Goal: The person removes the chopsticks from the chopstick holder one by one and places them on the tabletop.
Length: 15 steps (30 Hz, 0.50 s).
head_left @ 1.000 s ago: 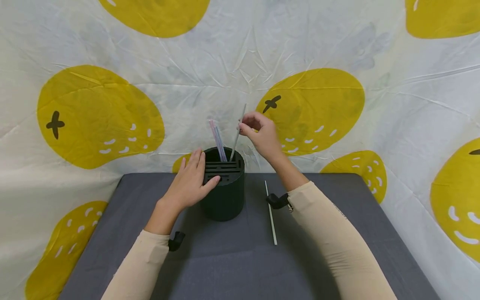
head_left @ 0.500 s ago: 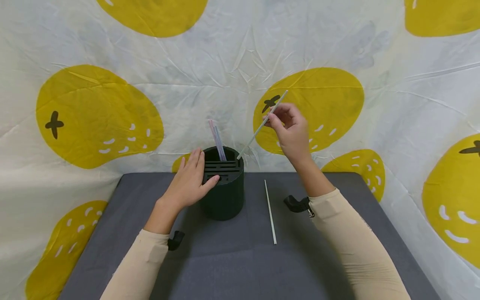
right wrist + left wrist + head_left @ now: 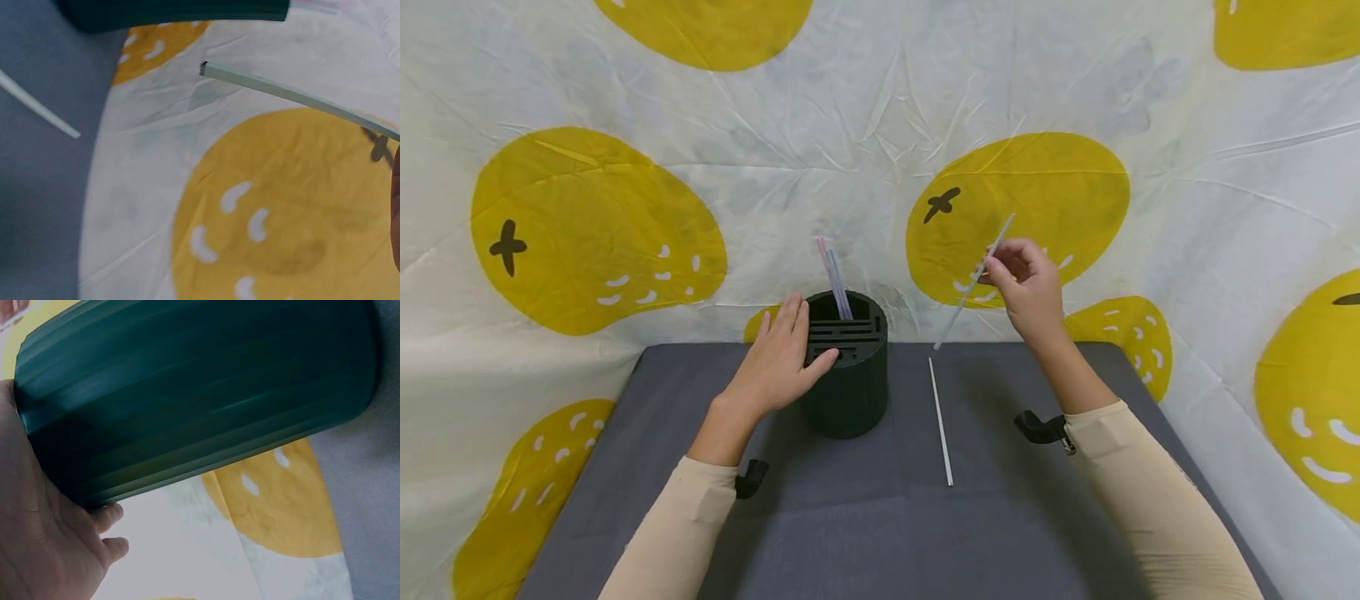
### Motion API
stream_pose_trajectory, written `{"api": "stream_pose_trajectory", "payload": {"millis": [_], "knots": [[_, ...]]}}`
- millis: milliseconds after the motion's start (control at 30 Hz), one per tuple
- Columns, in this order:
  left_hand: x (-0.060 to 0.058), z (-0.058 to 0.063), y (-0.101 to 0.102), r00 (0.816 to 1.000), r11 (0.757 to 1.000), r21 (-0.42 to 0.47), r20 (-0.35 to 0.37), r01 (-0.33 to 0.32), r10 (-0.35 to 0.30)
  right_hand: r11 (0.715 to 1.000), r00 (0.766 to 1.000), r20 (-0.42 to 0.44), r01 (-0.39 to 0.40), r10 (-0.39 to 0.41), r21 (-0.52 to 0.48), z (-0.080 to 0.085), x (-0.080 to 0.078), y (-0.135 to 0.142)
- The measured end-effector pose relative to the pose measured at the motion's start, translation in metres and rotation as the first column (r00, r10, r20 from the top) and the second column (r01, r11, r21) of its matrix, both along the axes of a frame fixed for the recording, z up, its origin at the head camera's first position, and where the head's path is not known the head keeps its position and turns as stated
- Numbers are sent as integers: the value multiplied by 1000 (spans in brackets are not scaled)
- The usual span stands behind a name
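Observation:
My right hand (image 3: 1028, 287) pinches a thin pale green straw (image 3: 958, 315) between thumb and fingers, to the right of a dark green utensil holder (image 3: 844, 400). The straw is held tilted in the air, its lower end apart from the holder. In the right wrist view, the straw's end (image 3: 215, 71) shows a dark tip. With fairly straight fingers, my left hand (image 3: 775, 358) rests against the holder's left side and top edge. Several pink and bluish straws (image 3: 837, 279) stand in the holder's back opening. A second pale straw (image 3: 941, 425) lies on the table.
The holder's top has a black slotted insert (image 3: 842, 332) at the front. A dark grey cloth covers the table (image 3: 865, 533). Behind it hangs a white curtain (image 3: 820, 125) printed with large yellow fruit shapes.
My right hand has drawn the pale straw out of the holder, moving it to the right and then lower. The left hand stays on the holder.

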State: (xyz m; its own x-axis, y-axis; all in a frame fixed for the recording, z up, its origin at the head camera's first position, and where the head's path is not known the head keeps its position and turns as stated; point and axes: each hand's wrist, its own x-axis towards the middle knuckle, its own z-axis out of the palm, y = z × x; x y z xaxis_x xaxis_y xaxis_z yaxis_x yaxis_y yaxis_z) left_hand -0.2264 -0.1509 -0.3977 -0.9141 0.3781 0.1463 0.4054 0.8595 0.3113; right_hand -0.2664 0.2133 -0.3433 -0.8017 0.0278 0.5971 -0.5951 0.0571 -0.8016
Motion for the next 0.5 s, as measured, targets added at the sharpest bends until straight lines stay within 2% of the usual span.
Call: {"api": "stream_pose_trajectory", "payload": {"millis": [133, 233, 367, 500], "knots": [[0, 0, 0, 1000, 1000, 3, 4, 4, -4, 997, 996, 77, 40, -45, 64, -16, 1, 15], [0, 0, 0, 1000, 1000, 2, 6, 5, -5, 988, 986, 148, 55, -77, 146, -30, 1, 24], [-1, 2, 1, 1000, 1000, 5, 9, 6, -6, 971, 968, 236, 27, -85, 237, -49, 0, 33], [-1, 2, 1, 1000, 1000, 2, 7, 7, -7, 949, 940, 326, -11, -97, 314, -69, -4, 39]]}}
